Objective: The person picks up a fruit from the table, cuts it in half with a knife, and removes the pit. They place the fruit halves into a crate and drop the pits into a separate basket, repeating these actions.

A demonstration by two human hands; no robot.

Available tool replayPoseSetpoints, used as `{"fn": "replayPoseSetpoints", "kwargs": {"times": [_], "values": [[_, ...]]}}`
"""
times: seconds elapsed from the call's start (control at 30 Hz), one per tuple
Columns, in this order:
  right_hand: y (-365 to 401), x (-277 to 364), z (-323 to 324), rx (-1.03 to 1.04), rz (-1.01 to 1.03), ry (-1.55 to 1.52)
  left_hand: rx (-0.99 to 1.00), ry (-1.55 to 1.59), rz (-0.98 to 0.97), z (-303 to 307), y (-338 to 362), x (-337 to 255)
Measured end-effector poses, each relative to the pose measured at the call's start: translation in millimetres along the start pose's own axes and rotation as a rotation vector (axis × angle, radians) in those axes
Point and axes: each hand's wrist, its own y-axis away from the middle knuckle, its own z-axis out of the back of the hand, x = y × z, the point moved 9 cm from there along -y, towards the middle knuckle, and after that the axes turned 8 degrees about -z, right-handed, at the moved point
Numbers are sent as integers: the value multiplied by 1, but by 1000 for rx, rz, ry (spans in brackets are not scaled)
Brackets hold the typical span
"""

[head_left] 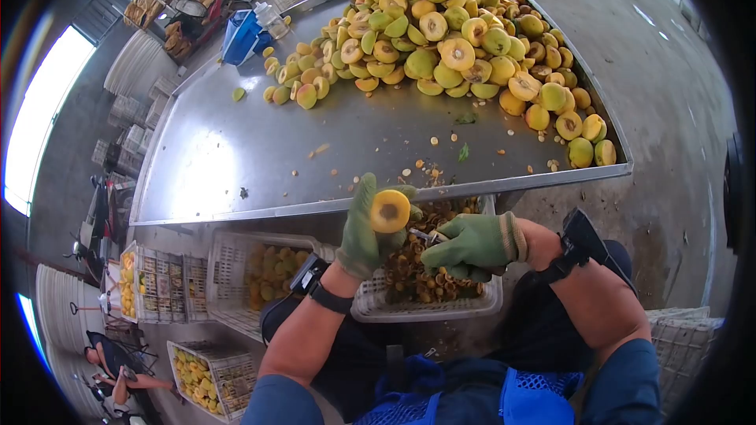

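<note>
My left hand (365, 228), in a green glove, is closed around a halved peach (389, 211). The fruit's cut face, with a brown hollow in the middle, is turned up toward me. My right hand (471, 242), gloved as well, grips a small metal pitting tool (426, 236); its handle is hidden in the fist. The tool's tip points at the peach half but stays apart from it. Below both hands sits a white plastic crate (429, 315) holding many brown pits and scraps.
A metal table (276, 165) with a raised rim stands in front, bearing a large heap of peach halves (441, 39). On its far left are a blue container (242, 36) and a clear bottle (270, 20). Crates of fruit (216, 275) stand left; another person (118, 362) sits beyond.
</note>
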Motion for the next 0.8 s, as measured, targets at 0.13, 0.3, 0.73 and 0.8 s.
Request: {"fn": "replayPoseSetpoints", "kwargs": {"times": [0.13,0.3,0.73,0.8], "values": [[-8,3,4,-112,26,68,-35,-9,6,9,-1,6],[-17,10,17,-498,390,332,-113,-49,-54,7,0,5],[-2,23,20,-797,475,577,-102,-287,-77,9,-3,8],[-3,22,19,-776,426,600,-93,-334,-93,9,-2,6]]}}
